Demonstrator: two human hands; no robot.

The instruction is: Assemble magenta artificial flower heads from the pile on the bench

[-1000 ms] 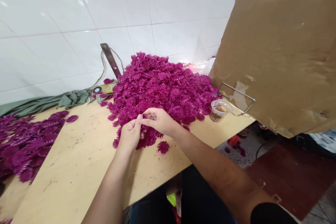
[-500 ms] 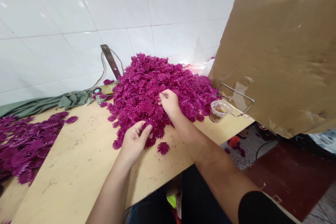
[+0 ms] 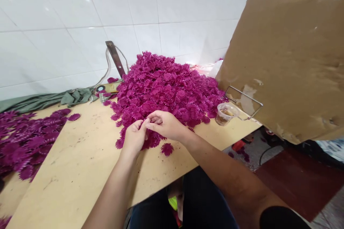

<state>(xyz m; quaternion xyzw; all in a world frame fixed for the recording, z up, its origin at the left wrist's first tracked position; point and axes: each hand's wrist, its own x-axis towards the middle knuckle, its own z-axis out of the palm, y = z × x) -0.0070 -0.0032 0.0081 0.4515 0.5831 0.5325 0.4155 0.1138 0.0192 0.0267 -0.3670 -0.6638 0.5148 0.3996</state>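
Observation:
A large heap of magenta artificial flower pieces (image 3: 161,86), flat and fringed, lies on the pale wooden board (image 3: 80,157). My left hand (image 3: 134,136) is closed at the heap's near edge, thumb and fingers pinched together; a flower piece showed at its fingertips a moment ago, now mostly hidden. My right hand (image 3: 165,125) reaches in from the right, its fingertips pinched and meeting those of the left. Whatever sits between the right fingertips is too small or covered to make out. One loose flower piece (image 3: 167,149) rests on the board just below the hands.
More magenta pieces (image 3: 34,143) are piled at the left. A clear plastic cup (image 3: 225,114) with brownish contents stands right of the heap, beside a wire frame (image 3: 244,100) and a big cardboard sheet (image 3: 290,61). Green cloth (image 3: 53,101) and an upright metal strip (image 3: 115,57) are behind.
My right hand has come down and left from the middle of the heap to meet my left hand. My left hand has barely moved; the view has shifted slightly.

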